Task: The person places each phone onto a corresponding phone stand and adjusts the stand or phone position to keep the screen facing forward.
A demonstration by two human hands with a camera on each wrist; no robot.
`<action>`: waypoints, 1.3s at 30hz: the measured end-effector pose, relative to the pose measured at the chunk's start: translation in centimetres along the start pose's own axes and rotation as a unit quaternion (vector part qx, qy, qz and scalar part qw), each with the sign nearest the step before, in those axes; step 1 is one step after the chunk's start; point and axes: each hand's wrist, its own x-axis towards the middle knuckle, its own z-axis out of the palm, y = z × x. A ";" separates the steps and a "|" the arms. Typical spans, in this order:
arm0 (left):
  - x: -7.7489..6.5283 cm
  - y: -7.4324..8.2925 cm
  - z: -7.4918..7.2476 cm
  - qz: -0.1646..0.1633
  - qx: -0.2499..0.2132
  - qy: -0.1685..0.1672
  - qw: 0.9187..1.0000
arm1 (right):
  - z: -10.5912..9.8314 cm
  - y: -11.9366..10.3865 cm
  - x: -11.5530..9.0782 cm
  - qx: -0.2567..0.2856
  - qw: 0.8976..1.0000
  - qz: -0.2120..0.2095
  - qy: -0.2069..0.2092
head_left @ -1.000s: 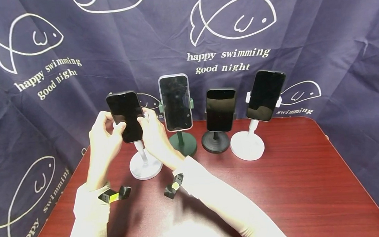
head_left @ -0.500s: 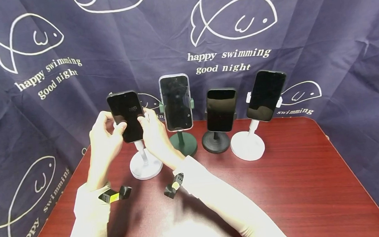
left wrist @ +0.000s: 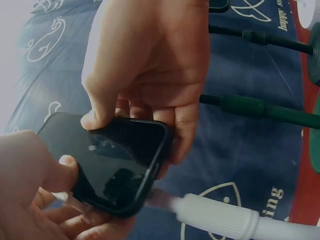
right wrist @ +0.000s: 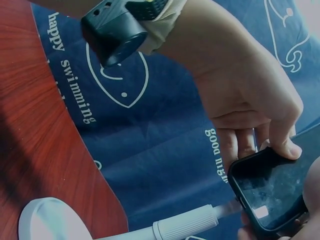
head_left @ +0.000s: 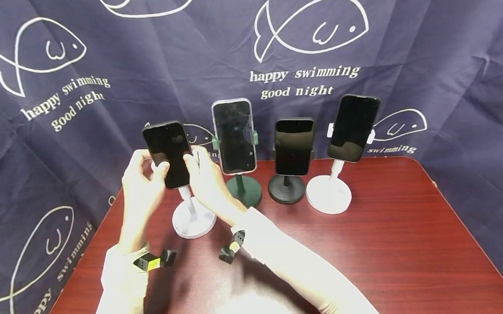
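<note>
A black smartphone stands nearly upright at the top of a white phone stand, at the left of the row. My left hand grips its left edge, thumb on the screen and fingers behind. On the opposite edge, my right hand pinches it the same way. Both thumbs press on the lower half of the screen in the left wrist view, where the phone has the white pole beneath it. Faint pale marks show on the dark screen. The stand's holder is mostly hidden behind phone and fingers.
To the right stand a green stand with a clear-cased phone, a black stand with a phone, and another white stand with a tilted phone. A fish-printed cloth hangs behind the red table.
Faint pale marks have appeared on the held phone's screen since a second ago. Both hands keep their grip at the same place; the head view has shifted very slightly.
</note>
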 end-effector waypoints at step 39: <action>-3.0 -4.0 0.4 -0.080 -0.157 -0.008 0.984 | 0.9 2.3 -1.9 -0.015 0.998 0.025 -0.057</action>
